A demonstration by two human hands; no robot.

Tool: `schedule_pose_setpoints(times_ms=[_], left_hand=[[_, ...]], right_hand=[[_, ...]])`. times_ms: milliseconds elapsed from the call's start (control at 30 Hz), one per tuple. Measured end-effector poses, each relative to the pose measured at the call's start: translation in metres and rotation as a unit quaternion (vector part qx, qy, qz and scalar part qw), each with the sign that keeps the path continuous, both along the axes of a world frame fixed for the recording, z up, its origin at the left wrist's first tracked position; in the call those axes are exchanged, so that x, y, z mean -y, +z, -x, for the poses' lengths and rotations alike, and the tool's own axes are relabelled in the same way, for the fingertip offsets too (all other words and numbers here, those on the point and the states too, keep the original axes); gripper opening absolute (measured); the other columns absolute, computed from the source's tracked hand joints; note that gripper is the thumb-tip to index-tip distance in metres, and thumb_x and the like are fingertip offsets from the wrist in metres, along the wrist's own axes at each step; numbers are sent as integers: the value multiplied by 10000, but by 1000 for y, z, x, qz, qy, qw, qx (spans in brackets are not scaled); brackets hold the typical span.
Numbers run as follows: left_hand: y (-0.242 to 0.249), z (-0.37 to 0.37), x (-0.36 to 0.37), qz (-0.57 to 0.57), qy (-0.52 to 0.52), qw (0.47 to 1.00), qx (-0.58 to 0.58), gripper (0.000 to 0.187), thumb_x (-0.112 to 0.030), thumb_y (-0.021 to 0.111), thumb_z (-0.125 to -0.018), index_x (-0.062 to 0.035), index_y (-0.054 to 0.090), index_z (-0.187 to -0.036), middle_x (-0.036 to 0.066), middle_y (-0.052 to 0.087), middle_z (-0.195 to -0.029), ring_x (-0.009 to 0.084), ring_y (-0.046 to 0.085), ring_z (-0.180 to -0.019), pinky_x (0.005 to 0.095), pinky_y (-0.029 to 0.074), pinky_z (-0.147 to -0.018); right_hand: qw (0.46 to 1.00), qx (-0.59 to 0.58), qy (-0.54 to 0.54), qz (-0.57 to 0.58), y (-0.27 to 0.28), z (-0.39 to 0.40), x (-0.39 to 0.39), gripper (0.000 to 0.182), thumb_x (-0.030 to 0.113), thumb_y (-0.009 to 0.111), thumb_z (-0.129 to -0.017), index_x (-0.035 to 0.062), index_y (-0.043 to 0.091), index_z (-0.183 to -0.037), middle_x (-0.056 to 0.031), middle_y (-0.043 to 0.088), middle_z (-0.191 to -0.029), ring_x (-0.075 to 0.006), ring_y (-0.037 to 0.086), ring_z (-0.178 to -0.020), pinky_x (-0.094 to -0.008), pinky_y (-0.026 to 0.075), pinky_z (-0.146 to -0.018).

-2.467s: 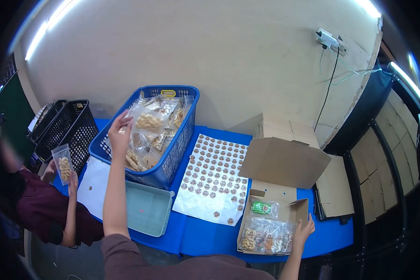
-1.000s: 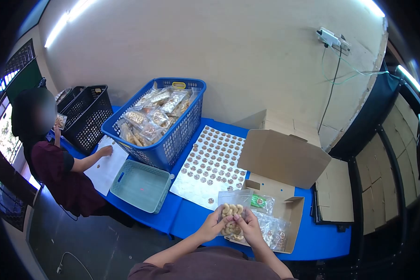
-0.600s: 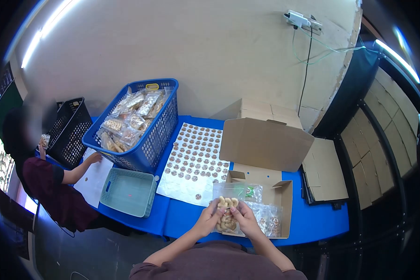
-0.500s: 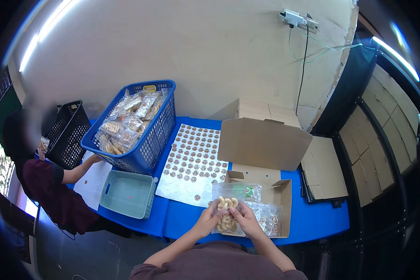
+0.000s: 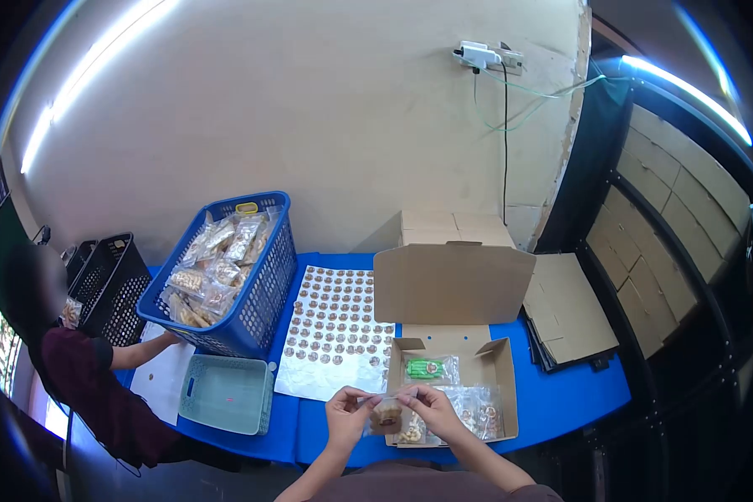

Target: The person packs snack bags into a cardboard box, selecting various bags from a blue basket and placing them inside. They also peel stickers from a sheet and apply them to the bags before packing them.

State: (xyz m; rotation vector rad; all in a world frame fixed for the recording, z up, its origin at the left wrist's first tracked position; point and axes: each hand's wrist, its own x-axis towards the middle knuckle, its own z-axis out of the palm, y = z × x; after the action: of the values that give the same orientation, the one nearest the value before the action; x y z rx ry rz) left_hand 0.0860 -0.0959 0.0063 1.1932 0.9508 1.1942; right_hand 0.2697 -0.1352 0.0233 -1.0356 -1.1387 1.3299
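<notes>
"Over the near left corner of the cardboard box [image 5: 508,389], we have the clear bag [image 5: 386,417] by its top. Why there?"

"Pinched at both upper corners, it seems, so its mouth is drawn straight and the pale pieces sit low. Whether it touches the box, we can't tell."

"And what lies around it?"

"Inside the box, filled packets [image 5: 477,408] lie side by side along the near part, with a green packet [image 5: 425,369] behind them, probably to fit them flat. The sticker sheet [image 5: 335,375] lies spread to the left, likely for easy reach, and the blue basket [image 5: 263,311] of bags stands beyond it on the table [image 5: 565,403]. A co-worker [image 5: 79,389] is at the far left."

"How do we hold our hands?"

"Both are closed narrowly at the bag's top, thumbs turned inward, fingers curled. Our left hand [image 5: 348,408] has one side, our right hand [image 5: 431,408] the other. Our forearms rise from below and slant in towards each other, the right one leaning more."
</notes>
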Motion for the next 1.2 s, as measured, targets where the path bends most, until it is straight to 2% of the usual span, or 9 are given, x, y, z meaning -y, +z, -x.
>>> schedule_pose_setpoints(times_ms=[267,400,467,633,800,867,967,1067,1200], left_hand=[[20,21,-32,-45,60,996,52,205,-143,529,-946,9,597,-1065,135,669,-902,169,652,-790,281,525,-755],[28,7,-25,-79,-140,985,63,606,-493,245,-986,-9,503,-1243,147,589,-1160,222,547,-1090,389,428,-945],[28,-15,-16,-112,-197,974,-6,777,-611,144,-934,-2,373,-1360,147,346,-1419,263,406,-1259,425,306,-1054],[15,-29,-6,-91,-185,976,76,649,-480,424,-951,9,357,-1373,150,383,-1382,226,402,-1258,374,328,-1036],[22,-14,-11,4,-187,982,11,360,-230,574,-924,14,576,-1187,102,629,-1101,129,556,-1021,259,439,-865],[27,-12,-12,-26,-174,979,-103,343,-262,553,-935,-5,601,-1157,117,671,-939,129,584,-933,272,444,-827],[33,-13,-12,-7,-192,962,-193,394,-325,476,-962,-16,578,-1185,162,657,-814,192,608,-851,301,452,-799],[10,-8,-23,-141,-229,939,-213,467,-383,373,-985,-20,543,-1226,202,632,-830,288,604,-831,347,450,-806],[21,20,-39,-13,-284,941,-183,492,-359,341,-998,6,463,-1305,205,596,-1152,291,562,-1056,344,388,-976]], right_hand=[[956,-10,-289,-57,24,-20,-14,133,126,561,-926,10,623,-950,-58,644,-904,-122,597,-852,-264,467,-799],[913,-53,-384,-127,25,0,-19,123,113,571,-918,4,623,-941,-64,645,-855,-114,602,-792,-261,481,-747],[911,120,-320,-229,13,19,-15,169,109,619,-873,8,637,-1008,-111,659,-948,-168,623,-853,-304,493,-783],[870,335,-150,-330,30,31,-15,306,120,692,-772,15,627,-1052,-188,587,-1159,-292,513,-1149,-395,379,-971],[895,235,-317,-209,25,32,-22,338,171,659,-829,19,590,-1123,-177,560,-1218,-296,508,-1154,-400,378,-982],[999,-44,25,-12,8,10,-32,312,188,650,-856,0,601,-1099,-167,542,-1260,-270,523,-1154,-387,381,-997],[997,-33,71,-27,-3,-3,-33,324,191,591,-903,3,595,-1167,-136,505,-1326,-235,530,-1164,-373,382,-1011],[992,-2,126,3,-5,-15,-32,391,284,459,-970,35,544,-1259,-134,429,-1399,-250,452,-1251,-390,327,-1056],[983,126,134,-20,-13,-34,-27,581,469,243,-988,110,285,-1443,-74,342,-1464,-255,240,-1379,-385,170,-1130]])
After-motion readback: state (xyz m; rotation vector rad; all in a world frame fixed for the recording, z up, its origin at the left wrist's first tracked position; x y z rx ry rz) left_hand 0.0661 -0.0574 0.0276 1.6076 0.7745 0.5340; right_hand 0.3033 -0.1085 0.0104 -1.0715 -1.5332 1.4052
